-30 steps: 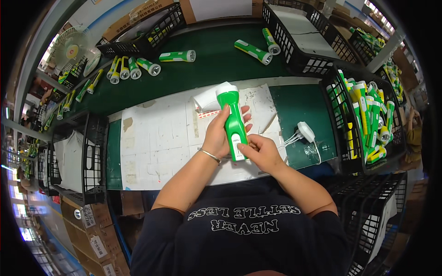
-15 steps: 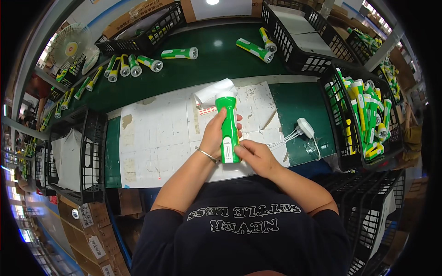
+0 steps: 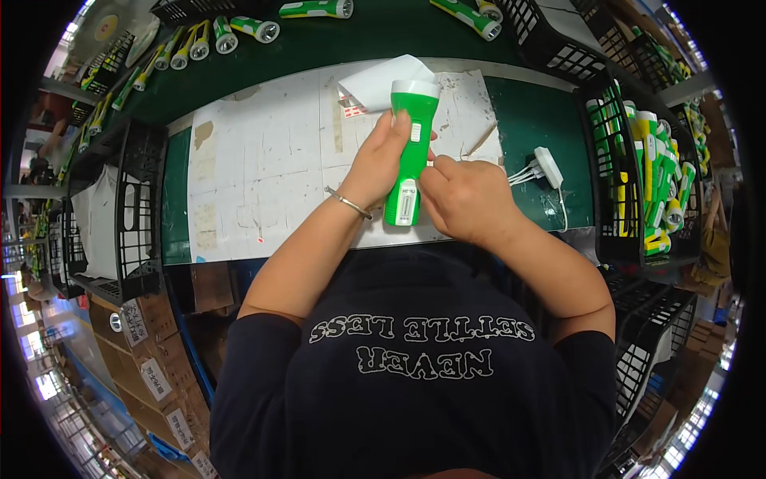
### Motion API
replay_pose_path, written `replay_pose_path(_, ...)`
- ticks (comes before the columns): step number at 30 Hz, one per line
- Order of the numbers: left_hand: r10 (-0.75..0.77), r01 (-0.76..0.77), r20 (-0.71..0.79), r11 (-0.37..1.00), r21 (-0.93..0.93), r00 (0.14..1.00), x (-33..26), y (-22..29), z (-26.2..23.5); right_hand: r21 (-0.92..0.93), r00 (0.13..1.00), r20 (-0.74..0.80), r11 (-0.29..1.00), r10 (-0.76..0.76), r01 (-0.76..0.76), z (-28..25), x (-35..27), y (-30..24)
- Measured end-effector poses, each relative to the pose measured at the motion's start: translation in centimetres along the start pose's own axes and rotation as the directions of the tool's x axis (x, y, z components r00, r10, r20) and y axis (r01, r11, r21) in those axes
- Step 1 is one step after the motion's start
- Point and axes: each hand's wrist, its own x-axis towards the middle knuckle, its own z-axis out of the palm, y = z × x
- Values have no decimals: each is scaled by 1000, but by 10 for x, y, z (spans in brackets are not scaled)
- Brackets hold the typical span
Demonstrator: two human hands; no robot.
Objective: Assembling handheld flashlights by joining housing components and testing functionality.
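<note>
A green flashlight (image 3: 412,156) with a white head ring, a white switch and a pale label panel near its tail is held over the work surface, head pointing away from me. My left hand (image 3: 381,160) is wrapped round its body, thumb on top below the head. At the right edge of the handle, my right hand (image 3: 467,195) is closed, its curled fingers pressed against the flashlight's side. Those fingertips are partly hidden. Just beyond the flashlight's head lies a curled white sheet (image 3: 375,84), with a red-and-white patterned strip (image 3: 353,112) by its edge.
White sheeting (image 3: 263,176) covers the middle of the green table (image 3: 531,112). A white plug block (image 3: 547,167) with cables lies at right. Black crates stand left (image 3: 142,215) and right (image 3: 604,160), the right one full of flashlights. More flashlights (image 3: 226,36) line the far side.
The flashlight has turned so its switch faces up. My right hand has curled from a thumb-on-tail hold into a closed grip at its side. The whole view has shifted.
</note>
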Motion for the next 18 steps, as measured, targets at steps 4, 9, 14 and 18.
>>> replay_pose_path(4, -51, 51, -78, 999, 6, 996, 6, 13, -12, 272, 968, 58, 937, -245, 220, -12, -13, -10)
replay_pose_path(9, -109, 128, 107, 975, -184, 988, 13, 18, -30, 362, 995, -92, 929, -44, 75, 0, -11, -20)
replay_pose_path(14, 12, -14, 104, 1000, 11, 994, -3, 15, -9, 709, 852, 177, 537, 493, -458, 21, 10, 2)
replay_pose_path(18, -51, 38, 92, 989, 145, 994, -8, 23, -13, 814, 845, 103, 444, 524, -375, 34, 2, 22)
